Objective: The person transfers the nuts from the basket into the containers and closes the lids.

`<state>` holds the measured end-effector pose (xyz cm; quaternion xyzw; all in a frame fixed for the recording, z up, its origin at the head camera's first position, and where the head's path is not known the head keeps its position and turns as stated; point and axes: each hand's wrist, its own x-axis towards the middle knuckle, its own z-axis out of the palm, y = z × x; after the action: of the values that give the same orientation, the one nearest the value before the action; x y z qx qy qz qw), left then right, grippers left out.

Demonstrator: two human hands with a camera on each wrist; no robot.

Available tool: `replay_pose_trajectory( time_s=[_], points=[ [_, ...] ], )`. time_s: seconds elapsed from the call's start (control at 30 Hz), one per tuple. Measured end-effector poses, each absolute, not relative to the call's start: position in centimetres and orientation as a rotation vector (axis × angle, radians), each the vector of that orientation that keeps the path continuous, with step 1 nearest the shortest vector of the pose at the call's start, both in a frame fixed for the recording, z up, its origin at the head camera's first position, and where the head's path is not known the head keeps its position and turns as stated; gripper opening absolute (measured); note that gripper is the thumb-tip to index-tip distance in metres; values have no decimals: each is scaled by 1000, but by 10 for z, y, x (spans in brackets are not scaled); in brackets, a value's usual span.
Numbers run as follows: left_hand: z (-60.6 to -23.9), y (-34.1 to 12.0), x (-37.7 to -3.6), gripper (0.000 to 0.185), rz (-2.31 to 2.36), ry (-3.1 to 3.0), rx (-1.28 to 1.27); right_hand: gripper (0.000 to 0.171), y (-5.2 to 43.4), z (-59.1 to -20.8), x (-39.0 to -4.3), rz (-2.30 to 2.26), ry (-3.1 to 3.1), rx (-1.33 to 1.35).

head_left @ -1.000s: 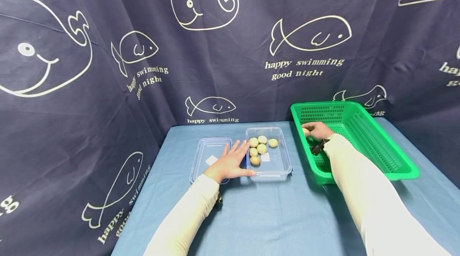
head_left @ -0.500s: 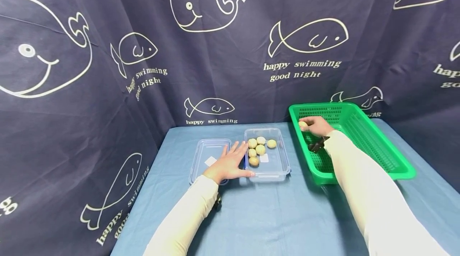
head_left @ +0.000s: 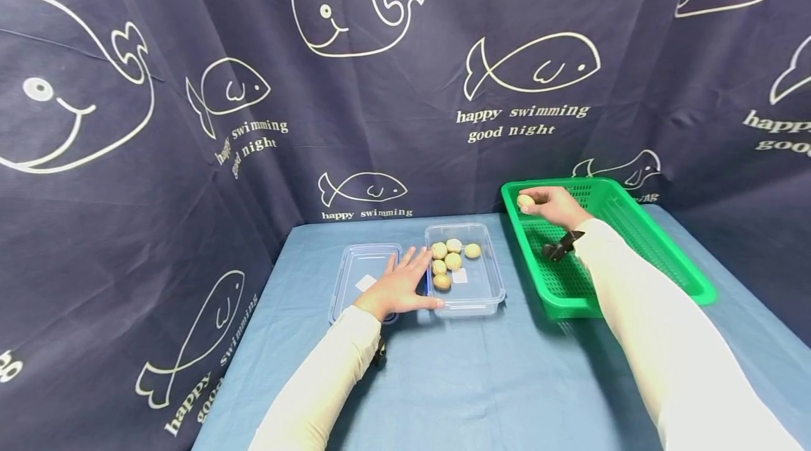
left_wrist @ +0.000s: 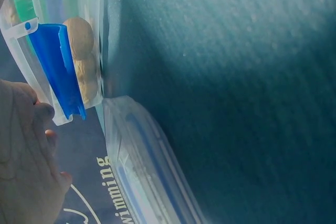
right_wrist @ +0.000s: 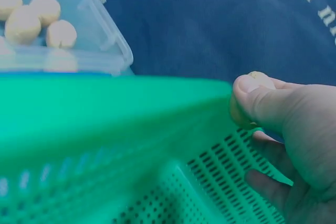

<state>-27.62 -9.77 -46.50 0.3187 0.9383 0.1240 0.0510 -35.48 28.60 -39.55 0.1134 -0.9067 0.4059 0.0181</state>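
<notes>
From the head camera, the right hand (head_left: pixel 554 205) pinches a pale walnut (head_left: pixel 525 201) above the green basket's (head_left: pixel 640 240) near-left corner. The left hand (head_left: pixel 395 287) lies flat, fingers straight, against the clear container (head_left: pixel 488 293) (five walnuts inside), left of the basket.

Left wrist: container's blue clasp (left_wrist: pixel 55 66).

Right wrist: thumb curled over the walnut (right_wrist: pixel 252 85).

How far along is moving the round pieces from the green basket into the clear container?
Done: five walnuts lie in the clear container. In hand: the right hand pinches one walnut above the green basket; the left hand rests flat against the container. Left: no others show in the basket.
</notes>
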Motion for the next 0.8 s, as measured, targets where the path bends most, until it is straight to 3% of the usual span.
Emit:
replay_pose_trajectory(
  time_s=[0.8],
  points=[
    [-465, -101, -280, 112, 413, 2834, 1007, 50, 242, -380, -322, 1433, -2767, 385]
  ],
)
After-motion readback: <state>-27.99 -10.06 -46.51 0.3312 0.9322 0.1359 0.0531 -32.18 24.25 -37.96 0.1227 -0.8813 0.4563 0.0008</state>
